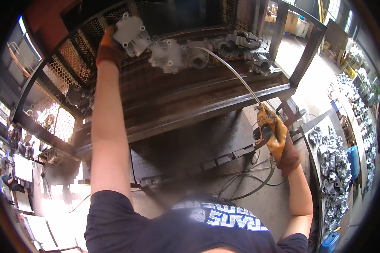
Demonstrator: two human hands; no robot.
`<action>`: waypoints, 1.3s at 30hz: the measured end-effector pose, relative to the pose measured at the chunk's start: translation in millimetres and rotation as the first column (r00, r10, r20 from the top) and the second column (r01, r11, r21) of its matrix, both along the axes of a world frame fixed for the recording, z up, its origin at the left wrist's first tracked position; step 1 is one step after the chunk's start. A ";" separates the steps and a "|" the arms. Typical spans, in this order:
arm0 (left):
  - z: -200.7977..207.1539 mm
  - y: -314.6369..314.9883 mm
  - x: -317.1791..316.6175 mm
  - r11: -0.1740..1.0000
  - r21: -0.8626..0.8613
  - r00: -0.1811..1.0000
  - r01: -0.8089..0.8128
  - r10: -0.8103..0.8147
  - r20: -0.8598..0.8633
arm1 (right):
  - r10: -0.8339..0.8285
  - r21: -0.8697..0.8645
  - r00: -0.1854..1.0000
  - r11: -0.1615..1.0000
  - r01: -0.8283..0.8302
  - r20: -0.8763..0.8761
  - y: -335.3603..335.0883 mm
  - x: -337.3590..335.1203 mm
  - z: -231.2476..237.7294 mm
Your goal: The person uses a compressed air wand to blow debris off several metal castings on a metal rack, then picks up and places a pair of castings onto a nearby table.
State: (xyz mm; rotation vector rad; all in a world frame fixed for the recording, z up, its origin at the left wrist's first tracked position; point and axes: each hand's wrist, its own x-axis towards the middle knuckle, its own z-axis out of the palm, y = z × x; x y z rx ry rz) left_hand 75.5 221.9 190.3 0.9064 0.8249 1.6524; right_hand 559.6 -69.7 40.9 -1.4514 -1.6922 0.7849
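My left hand (108,47), in an orange and brown work glove, reaches up at the far left and grips a grey metal casting (132,36) by its left edge. My right hand (278,141), in a similar yellow and brown glove, is closed round the handle of a spray gun (264,114). From the gun a long curved metal tube (236,71) runs up and left, its tip near a second casting (198,54). Between that one and the held piece is another, slightly blurred casting (166,56). Further castings (248,46) sit at the rack's right end.
The dark metal rack (207,105) has a front rail and perforated mesh sides (65,120). Right of me, a table carries a heap of grey castings (333,168), beside a blue container (353,162). Hoses (257,187) loop across the floor below my right arm.
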 end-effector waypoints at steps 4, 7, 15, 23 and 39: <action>-88.6 -16.3 -33.9 0.971 -0.111 0.940 -0.213 0.172 -0.295 | 0.076 -0.219 0.992 0.971 -0.095 -0.096 -1.0 -9.3 31.6; -148.8 -46.2 -49.4 0.893 -0.076 0.575 -0.445 0.219 -0.788 | 0.147 -0.048 0.979 0.989 -0.141 0.140 -4.6 2.6 11.7; -191.6 -111.7 -13.2 0.975 -0.205 0.921 -0.087 0.157 0.358 | 0.173 0.073 0.973 0.984 -0.164 -0.152 19.7 -15.0 9.0; -126.5 -90.3 9.7 0.960 -0.110 0.939 -0.259 0.223 -0.262 | 0.191 0.129 0.765 0.981 -0.141 -0.614 -7.5 -49.9 46.2; -10.3 -3.5 16.3 0.939 0.333 0.644 0.088 0.201 -0.738 | 0.031 -0.144 0.947 0.986 -0.081 -0.318 -50.1 -29.3 3.8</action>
